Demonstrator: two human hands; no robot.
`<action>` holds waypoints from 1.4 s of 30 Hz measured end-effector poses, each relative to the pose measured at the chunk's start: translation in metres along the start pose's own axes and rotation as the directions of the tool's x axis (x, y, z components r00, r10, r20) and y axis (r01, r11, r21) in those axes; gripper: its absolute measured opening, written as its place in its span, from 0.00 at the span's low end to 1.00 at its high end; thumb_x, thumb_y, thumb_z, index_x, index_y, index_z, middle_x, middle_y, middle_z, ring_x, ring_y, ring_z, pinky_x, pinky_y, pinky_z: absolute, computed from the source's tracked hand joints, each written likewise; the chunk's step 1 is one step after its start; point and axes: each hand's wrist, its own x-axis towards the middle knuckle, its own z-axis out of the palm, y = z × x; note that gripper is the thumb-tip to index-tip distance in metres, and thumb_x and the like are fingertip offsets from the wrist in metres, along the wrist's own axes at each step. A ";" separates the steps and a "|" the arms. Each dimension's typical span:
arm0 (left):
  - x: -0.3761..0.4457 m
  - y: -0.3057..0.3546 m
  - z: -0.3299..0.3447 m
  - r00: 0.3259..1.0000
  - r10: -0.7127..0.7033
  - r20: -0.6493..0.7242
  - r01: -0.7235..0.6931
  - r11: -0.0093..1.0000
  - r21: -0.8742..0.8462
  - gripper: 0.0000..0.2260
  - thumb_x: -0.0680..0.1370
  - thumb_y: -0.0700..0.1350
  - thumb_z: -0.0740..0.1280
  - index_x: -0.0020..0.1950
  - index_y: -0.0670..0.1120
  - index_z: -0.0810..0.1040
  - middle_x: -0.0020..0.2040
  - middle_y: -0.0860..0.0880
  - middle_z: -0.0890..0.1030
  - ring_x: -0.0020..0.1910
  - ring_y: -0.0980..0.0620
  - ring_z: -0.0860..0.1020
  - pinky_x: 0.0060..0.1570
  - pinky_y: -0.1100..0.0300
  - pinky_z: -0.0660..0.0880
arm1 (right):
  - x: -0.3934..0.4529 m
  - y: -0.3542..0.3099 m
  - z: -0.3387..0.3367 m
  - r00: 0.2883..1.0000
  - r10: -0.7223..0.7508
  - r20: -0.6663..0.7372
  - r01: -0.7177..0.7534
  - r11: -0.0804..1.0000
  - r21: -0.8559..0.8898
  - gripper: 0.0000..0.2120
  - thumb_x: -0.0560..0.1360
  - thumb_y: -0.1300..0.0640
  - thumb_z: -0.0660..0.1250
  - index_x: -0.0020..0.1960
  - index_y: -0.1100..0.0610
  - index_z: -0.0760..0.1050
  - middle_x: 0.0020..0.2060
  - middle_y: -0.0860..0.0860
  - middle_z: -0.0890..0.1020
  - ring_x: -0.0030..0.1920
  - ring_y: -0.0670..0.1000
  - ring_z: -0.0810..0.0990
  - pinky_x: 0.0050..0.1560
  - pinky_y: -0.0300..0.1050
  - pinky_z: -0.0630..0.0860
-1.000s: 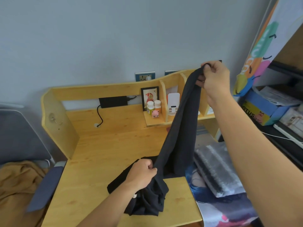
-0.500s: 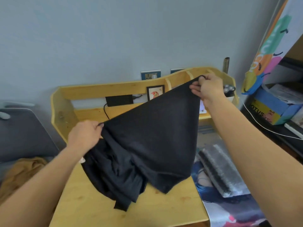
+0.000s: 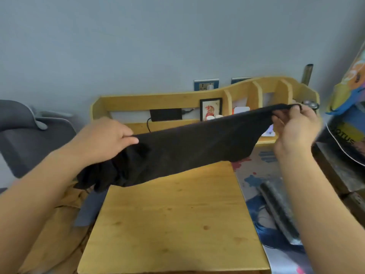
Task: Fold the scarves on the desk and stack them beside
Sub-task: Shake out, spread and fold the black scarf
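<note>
Scarf (image 3: 189,147), black and soft, is stretched in the air above a wooden counter (image 3: 173,220), held between two bare hands; it does not touch the counter surface. Left hand (image 3: 102,139) grips the scarf's left end, fingers curled over the top edge and thumb pressed along it; loose cloth bunches and hangs below this hand, past the counter's left edge. Right hand (image 3: 292,129) is slightly higher and farther back, pinching the scarf's right corner between thumb and curled fingers; the cloth runs taut along its upper edge from one hand to the other, its lower edge sagging unevenly.

At the back of the counter stands a wooden organiser (image 3: 256,91) with upright dividers; a small framed picture (image 3: 210,109) leans in it, partly hidden by the scarf; a black power adapter (image 3: 165,114) sits to the picture's left, with a cable trailing down. Two wall sockets (image 3: 206,84) are set in the grey-blue wall behind.

To the right of the counter lies a printed sheet with blue and red patches (image 3: 254,175), and on it a folded grey striped scarf (image 3: 278,210); farther right, blue and yellow boxes, blurred. To the left, a grey chair (image 3: 23,139) and mustard-coloured fabric (image 3: 55,224) lower down.
</note>
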 end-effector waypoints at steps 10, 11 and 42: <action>-0.075 0.022 0.184 0.883 -0.030 0.469 0.208 0.920 -0.333 0.26 0.81 0.68 0.57 0.78 0.67 0.60 0.53 0.61 0.76 0.46 0.61 0.77 0.50 0.61 0.74 | -0.037 0.093 -0.129 0.861 0.150 -0.487 -0.304 0.918 -0.254 0.17 0.76 0.45 0.62 0.36 0.53 0.80 0.37 0.49 0.83 0.36 0.49 0.80 0.36 0.39 0.74; -0.073 0.007 0.180 0.892 -0.093 0.442 0.255 0.911 -0.323 0.23 0.80 0.68 0.56 0.76 0.67 0.63 0.51 0.59 0.77 0.46 0.60 0.77 0.48 0.60 0.74 | -0.035 0.094 -0.129 0.884 0.098 -0.456 -0.279 0.895 -0.349 0.15 0.78 0.46 0.63 0.38 0.53 0.80 0.38 0.49 0.82 0.37 0.48 0.79 0.38 0.39 0.74; -0.019 0.132 0.060 0.938 0.244 0.247 0.130 0.413 -0.902 0.09 0.79 0.36 0.70 0.50 0.46 0.72 0.46 0.50 0.81 0.44 0.56 0.77 0.50 0.61 0.74 | -0.177 0.067 -0.043 0.533 0.585 0.611 -0.606 0.768 -0.206 0.11 0.80 0.63 0.66 0.58 0.69 0.79 0.48 0.62 0.85 0.47 0.57 0.84 0.46 0.45 0.82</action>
